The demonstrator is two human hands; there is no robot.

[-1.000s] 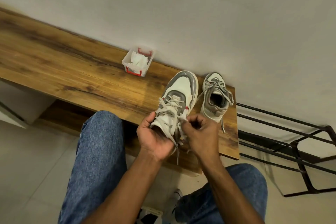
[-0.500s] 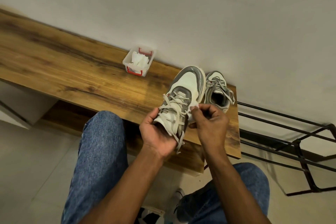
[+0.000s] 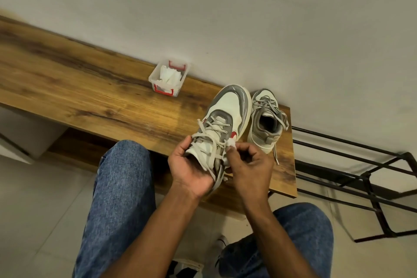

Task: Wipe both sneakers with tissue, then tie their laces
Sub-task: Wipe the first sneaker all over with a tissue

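Note:
A white and grey sneaker (image 3: 228, 108) with loose laces is tilted up off the wooden bench (image 3: 90, 97), toe pointing away from me. My left hand (image 3: 191, 165) grips its heel and collar from below. My right hand (image 3: 248, 165) pinches a small wad of white tissue (image 3: 231, 143) against the sneaker's right side, near a red mark. The second sneaker (image 3: 267, 124) stands on the bench just to the right, its laces untied and one end trailing toward the bench edge.
A small clear box with red clips (image 3: 169, 78) holding white tissues stands by the wall on the bench. A black metal rack (image 3: 361, 171) sits to the right of the bench. My knees in blue jeans (image 3: 121, 187) are in front, over a tiled floor.
The held sneaker has been lifted and tilted, toe further away. My right hand moved from the laces to the shoe's right side and now presses the tissue there.

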